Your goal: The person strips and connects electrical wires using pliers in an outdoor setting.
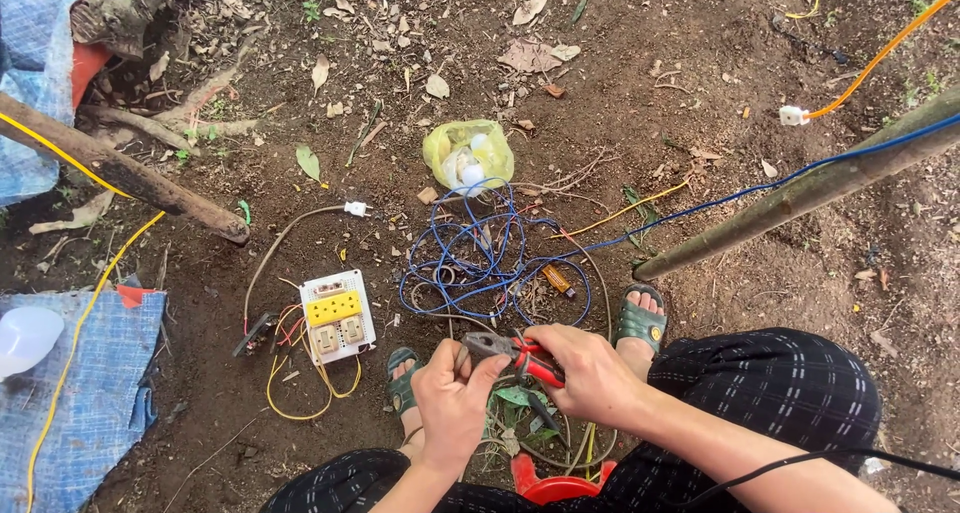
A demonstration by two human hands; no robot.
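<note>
I squat over bare soil. My right hand (590, 373) grips red-handled pliers (512, 353), whose grey jaws point left. My left hand (455, 398) is closed just left of the jaws, pinching a thin wire end at the pliers' tip. A tangle of blue wire (480, 263) lies on the ground just beyond my hands, with a small orange tool (558, 279) in it. Left of the hands rests a white switch board (338, 315) with a yellow socket and yellow and red leads.
A yellow plastic bag (467, 155) holding white bulbs lies beyond the wires. Wooden poles cross at the left (130, 173) and right (800, 193). A blue tarp (90, 393) with a white bulb (25, 338) lies at left. An orange cable with a white connector (793, 115) hangs upper right.
</note>
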